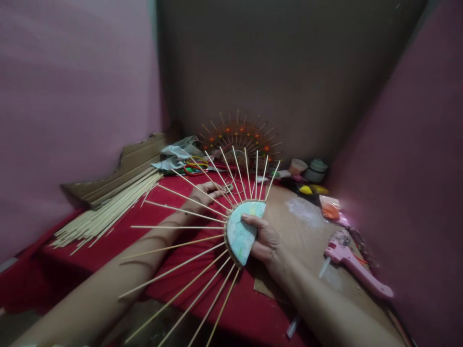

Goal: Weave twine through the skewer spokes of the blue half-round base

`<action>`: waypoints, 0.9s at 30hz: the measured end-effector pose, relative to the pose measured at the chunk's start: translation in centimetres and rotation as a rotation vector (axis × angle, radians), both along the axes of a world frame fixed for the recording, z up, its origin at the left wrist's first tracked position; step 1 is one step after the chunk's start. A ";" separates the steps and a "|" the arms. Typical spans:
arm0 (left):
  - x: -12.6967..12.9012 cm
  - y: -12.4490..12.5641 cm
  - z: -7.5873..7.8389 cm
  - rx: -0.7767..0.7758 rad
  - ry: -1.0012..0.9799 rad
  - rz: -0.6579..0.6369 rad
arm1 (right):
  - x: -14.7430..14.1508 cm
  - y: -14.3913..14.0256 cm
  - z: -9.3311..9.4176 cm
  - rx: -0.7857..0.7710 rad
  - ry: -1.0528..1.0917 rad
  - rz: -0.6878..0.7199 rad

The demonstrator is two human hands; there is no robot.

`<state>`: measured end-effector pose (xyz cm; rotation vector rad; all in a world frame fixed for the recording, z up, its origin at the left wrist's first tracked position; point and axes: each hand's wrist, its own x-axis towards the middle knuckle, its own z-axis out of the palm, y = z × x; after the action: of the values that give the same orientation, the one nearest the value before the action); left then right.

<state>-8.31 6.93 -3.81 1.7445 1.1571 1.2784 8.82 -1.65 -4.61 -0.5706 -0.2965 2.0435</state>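
A half-round card piece (241, 233), pale blue and green, with thin sticks (188, 200) fanning from its curved edge, is held up over the middle of the red-covered worktop (108, 236), tilted toward the camera. The right hand (265, 241) grips it along its straight edge, thumb on the painted face and fingers curled behind. The left hand (205, 193) reaches past the sticks and rests flat and open on the red cloth, its fingers partly crossed by the sticks; what it touches, if anything small, is hard to tell. At the far right corner stand a small cup (297, 166) and a lidded round pot (316, 170); their contents cannot be seen. Near them lie a dark tray with yellow paint (307, 189) and an orange packet (330, 210), blurred. A pink glue gun (356, 265) lies on the brown board (307, 231) along the right edge. Against the back edge leans a second stick fan (240, 137) with orange dots, dim and partly hidden by the held sticks. Red-handled scissors (193, 168) and a crumpled cloth (177, 155) lie in front of it. A bundle of loose sticks (104, 214) lies along the left edge beside torn cardboard (126, 168). The lower stick tips are cut off by the frame.
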 end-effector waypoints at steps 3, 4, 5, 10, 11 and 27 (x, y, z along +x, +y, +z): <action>-1.4 0.8 -0.1 0.041 0.044 0.003 | 0.0 0.0 0.1 -0.031 -0.002 0.001; -2.0 1.1 -0.1 0.060 0.055 0.013 | 0.0 0.0 0.2 -0.032 0.004 0.008; -2.6 1.4 -0.1 0.079 0.065 0.026 | -0.1 0.0 0.2 -0.033 0.008 0.013; -5.2 2.2 0.3 0.160 0.151 0.070 | 0.0 0.2 0.2 -0.037 0.001 0.006; -5.5 2.2 0.6 0.207 0.177 0.090 | 0.0 0.2 0.1 -0.036 0.003 0.007; -6.7 3.0 2.5 0.489 -0.119 0.417 | 0.2 0.5 -0.6 -0.030 0.019 0.136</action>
<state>-15.05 9.94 -1.35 1.7763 1.2526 2.0279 9.00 -1.16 -5.23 -0.5618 -0.3006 2.1866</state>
